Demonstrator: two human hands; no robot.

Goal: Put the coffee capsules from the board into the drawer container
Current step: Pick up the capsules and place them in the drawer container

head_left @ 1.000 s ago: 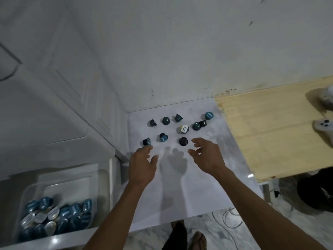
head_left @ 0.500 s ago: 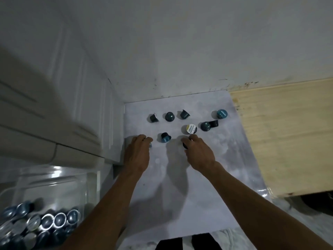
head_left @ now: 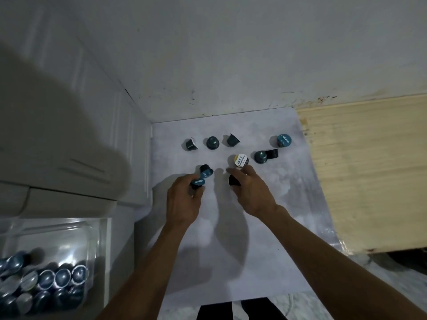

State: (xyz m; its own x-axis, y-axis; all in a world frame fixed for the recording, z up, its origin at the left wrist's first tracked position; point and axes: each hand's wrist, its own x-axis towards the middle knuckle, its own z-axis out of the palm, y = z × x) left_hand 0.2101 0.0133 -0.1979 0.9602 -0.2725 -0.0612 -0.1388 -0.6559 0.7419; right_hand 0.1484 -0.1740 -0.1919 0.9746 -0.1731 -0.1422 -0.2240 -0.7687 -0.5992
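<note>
Several dark teal coffee capsules lie scattered on the pale marbled board (head_left: 231,227). My left hand (head_left: 183,199) pinches a blue-lidded capsule (head_left: 198,183) in its fingertips, close beside another blue-lidded capsule (head_left: 206,172) on the board. My right hand (head_left: 250,192) curls its fingers round a dark capsule (head_left: 233,181), just below a yellow-and-white lidded capsule (head_left: 240,160). Further capsules sit behind: three in a row (head_left: 212,142), a pair (head_left: 265,155) and a blue-lidded one (head_left: 284,140). The clear drawer container (head_left: 69,234) at lower left holds several capsules (head_left: 46,282).
A white cabinet (head_left: 80,135) stands left of the board, with the open drawer below it. A light wooden tabletop (head_left: 369,169) adjoins the board on the right. A white wall (head_left: 231,54) rises behind. Marbled floor and dark footwear (head_left: 242,310) show at the bottom.
Both hands reached forward from the board's middle to the nearest capsules. My left hand took up the blue-lidded capsule and my right hand closed round the dark one.
</note>
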